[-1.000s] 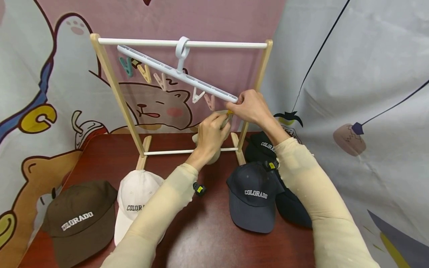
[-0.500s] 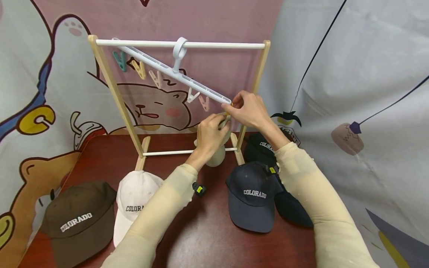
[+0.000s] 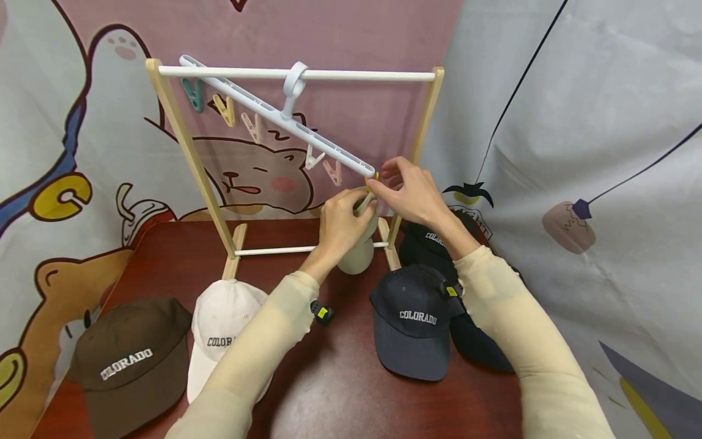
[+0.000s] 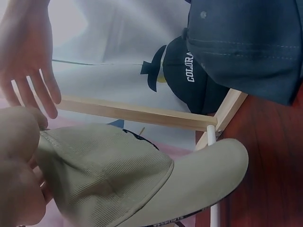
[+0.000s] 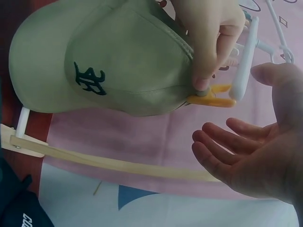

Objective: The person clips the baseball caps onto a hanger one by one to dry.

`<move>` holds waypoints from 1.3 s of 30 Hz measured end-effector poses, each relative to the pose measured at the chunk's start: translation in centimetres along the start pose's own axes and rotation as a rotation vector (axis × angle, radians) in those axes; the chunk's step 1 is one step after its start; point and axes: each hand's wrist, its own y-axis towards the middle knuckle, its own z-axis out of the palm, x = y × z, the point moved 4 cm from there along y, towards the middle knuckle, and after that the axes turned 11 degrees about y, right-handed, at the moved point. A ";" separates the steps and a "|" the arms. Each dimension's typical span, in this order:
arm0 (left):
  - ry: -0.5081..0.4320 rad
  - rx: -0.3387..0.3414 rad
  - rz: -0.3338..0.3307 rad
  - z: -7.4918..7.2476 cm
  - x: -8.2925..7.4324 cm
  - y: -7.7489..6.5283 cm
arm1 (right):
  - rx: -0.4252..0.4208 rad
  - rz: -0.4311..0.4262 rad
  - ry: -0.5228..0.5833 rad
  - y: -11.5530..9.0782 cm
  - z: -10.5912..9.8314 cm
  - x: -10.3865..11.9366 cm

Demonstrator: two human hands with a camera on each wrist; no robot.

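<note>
An olive-beige baseball cap with dark embroidery hangs under the low right end of a white clip hanger. My left hand pinches the cap's edge between thumb and fingers, as the left wrist view of the cap also shows. An orange-yellow clip at the hanger's end meets the cap's edge beside the left fingertips, and seems to bite it. My right hand is spread around the clip and hanger end, thumb apart from the fingers, holding nothing. In the head view, this right hand partly hides the rack post.
The hanger hooks over the white bar of a wooden rack and tilts down to the right. Several other clips dangle from it. Brown and white caps lie at left, a navy cap and black ones at right on the table.
The hanger's right end has sunk slightly and its left end has risen. My right hand has let go of the clip and its fingers have spread. My left hand keeps pinching the cap.
</note>
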 end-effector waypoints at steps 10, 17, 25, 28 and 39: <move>0.067 0.062 -0.033 -0.6 0.6 -0.8 | 0.018 -0.028 0.025 -2.2 0.4 -1.0; 0.085 0.075 -0.037 -1.3 0.9 -1.3 | 0.031 -0.049 0.035 -3.4 1.0 -1.7; 0.097 0.197 -0.045 -1.9 1.3 -2.1 | 0.025 -0.082 0.004 -5.2 1.1 -2.7; 0.099 0.253 -0.034 -2.0 1.3 -2.3 | 0.023 -0.086 -0.010 -6.0 1.1 -3.2; 0.083 0.367 -0.036 -2.4 1.8 -3.0 | 0.035 -0.097 -0.026 -8.4 1.5 -4.2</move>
